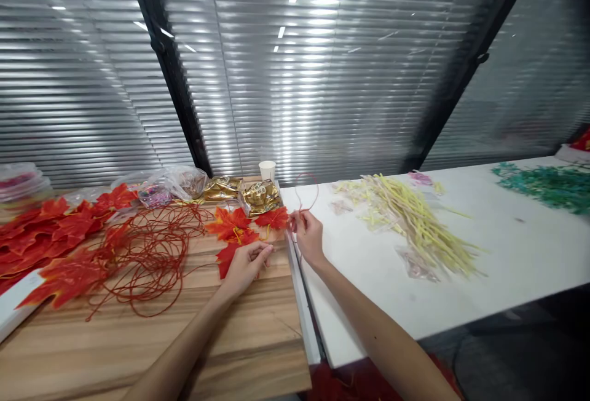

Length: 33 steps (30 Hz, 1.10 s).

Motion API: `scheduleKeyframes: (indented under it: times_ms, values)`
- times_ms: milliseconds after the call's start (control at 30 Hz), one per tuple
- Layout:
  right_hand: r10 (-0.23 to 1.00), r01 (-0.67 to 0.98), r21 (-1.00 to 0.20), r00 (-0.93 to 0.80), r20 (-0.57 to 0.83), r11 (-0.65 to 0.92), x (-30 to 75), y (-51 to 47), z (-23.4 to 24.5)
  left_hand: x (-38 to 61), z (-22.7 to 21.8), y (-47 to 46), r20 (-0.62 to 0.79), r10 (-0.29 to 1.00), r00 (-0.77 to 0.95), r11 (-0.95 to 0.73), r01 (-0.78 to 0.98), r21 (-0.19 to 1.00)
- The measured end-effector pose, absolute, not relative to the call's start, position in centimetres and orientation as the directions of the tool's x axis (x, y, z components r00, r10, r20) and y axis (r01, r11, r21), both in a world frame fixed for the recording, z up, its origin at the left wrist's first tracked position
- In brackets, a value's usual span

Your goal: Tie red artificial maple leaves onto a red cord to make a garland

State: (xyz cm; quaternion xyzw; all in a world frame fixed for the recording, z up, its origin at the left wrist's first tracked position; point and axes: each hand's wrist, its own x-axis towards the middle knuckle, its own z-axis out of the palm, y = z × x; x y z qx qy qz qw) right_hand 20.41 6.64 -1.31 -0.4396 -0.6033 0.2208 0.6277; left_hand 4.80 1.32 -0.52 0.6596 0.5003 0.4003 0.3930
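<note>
My right hand [308,236] is closed in a pinch on a thin red cord [317,190], which rises from the fingers in a loop. A red artificial maple leaf [273,219] touches its fingertips on the left. My left hand [249,266] is also pinched, low over the wooden table; any cord between its fingertips is too fine to make out. Beside it lie an orange-red maple leaf [230,224] and a darker red leaf [225,259], partly behind the hand. A tangled heap of red cord [154,253] spreads to the left, one strand running toward the left hand.
Red maple leaves [55,235] are piled at the far left beside a white box-like edge [18,305]. Gold packets [259,197] and a paper cup [267,170] stand behind. On the white table [369,321] lie yellow stems [415,222] and green foliage [548,186]. A gap separates the tables.
</note>
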Motion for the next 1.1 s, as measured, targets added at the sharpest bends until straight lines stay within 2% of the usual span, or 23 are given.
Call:
scheduleKeyframes:
  times_ms: [300, 600, 833, 1000, 1100]
  values:
    - [0.776, 0.246, -0.833, 0.305, 0.551, 0.495, 21.0, 7.4, -1.7, 5.0, -0.8, 0.9, 0.165, 0.957, 0.239, -0.257, 0.432, 0.865]
    - [0.736, 0.2, -0.858, 0.445, 0.51, 0.474, 22.5, 8.2, -0.7, 4.5, 0.5, 0.8, 0.226, 0.948, 0.222, -0.309, 0.491, 0.815]
    - [0.728, 0.113, -0.871, 0.503, 0.466, 0.479, 22.7, 8.7, -0.3, 5.2, 0.3, 0.3, 0.279, 0.901, 0.332, -0.418, 0.496, 0.761]
    - [0.806, -0.007, -0.888, 0.424, 0.413, 0.459, 21.4, 8.3, -0.9, 4.2, -0.1, 1.3, 0.238, 0.939, 0.25, -0.326, 0.417, 0.849]
    - [0.823, 0.055, -0.897, 0.374, 0.427, 0.44, 20.5, 7.8, -1.4, 3.6, -0.3, 2.0, 0.191, 0.965, 0.181, -0.237, 0.289, 0.928]
